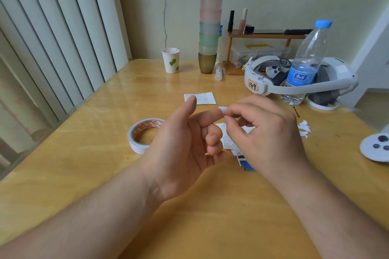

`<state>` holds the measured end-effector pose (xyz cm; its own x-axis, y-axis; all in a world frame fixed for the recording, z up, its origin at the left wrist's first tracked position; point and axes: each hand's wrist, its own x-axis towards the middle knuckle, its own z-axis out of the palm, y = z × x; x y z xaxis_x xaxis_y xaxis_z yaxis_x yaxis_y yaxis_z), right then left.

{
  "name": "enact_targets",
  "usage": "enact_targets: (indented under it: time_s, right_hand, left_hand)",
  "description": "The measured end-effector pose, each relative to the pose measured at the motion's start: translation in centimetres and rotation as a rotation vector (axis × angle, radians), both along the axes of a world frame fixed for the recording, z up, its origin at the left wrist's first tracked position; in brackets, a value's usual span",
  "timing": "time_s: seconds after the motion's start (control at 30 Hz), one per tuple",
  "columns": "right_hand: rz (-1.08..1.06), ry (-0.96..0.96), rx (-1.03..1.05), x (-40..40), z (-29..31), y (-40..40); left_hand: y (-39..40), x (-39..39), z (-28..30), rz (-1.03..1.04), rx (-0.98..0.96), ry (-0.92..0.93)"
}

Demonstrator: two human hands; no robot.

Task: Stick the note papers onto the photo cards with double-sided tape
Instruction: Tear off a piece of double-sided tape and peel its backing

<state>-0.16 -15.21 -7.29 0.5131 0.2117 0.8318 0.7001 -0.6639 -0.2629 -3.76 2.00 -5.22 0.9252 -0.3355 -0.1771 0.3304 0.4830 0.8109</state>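
- Head view: left hand (pixel 185 149) raised over the table (pixel 84 174), index finger extended with a white tape piece (pixel 222 109) on its tip.
- Right hand (pixel 263 132) pinches that tape piece between thumb and forefinger.
- Tape roll (pixel 143 134) lies left of the hands.
- Note papers and photo card (pixel 245 160) lie beneath the hands, partly hidden.

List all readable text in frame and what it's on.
"149": handwritten on a tag on the headset.
Water bottle label: blue with white characters, too blurred to read.
Tape roll core: repeated orange logo print, too small to read.
Note paper behind the hands: printed lines, too small to read.
Card under the right hand: a grid of tiny print, unreadable.
Paper cup: a green leaf, no text.
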Motion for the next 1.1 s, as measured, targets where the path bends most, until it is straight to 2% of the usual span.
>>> enact_targets:
  time_s: [0.17,0.23,0.6,0.9,1.1]
  right_hand:
    - [-0.044,-0.045,-0.054,0.3,0.0,0.0]
    - [-0.028,-0.037,-0.055,0.4,0.0,0.0]
    - [-0.002,0.022,0.007,0.4,0.1,-0.1]
    - [-0.038,0.075,-0.017,0.5,0.0,0.0]
    - [-0.050,0.114,-0.061,0.3,-0.1,0.1]
  left_hand:
    - [0.4,-0.2,0.5,-0.064,-0.218,0.079]
    - [0.5,-0.2,0.5,-0.066,-0.244,0.097]
    - [0.2,0.2,0.1,-0.042,-0.073,0.042]
    - [-0.1,0.0,-0.4,-0.032,0.162,-0.060]
    - [-0.1,0.2,-0.6,-0.007,0.196,-0.078]
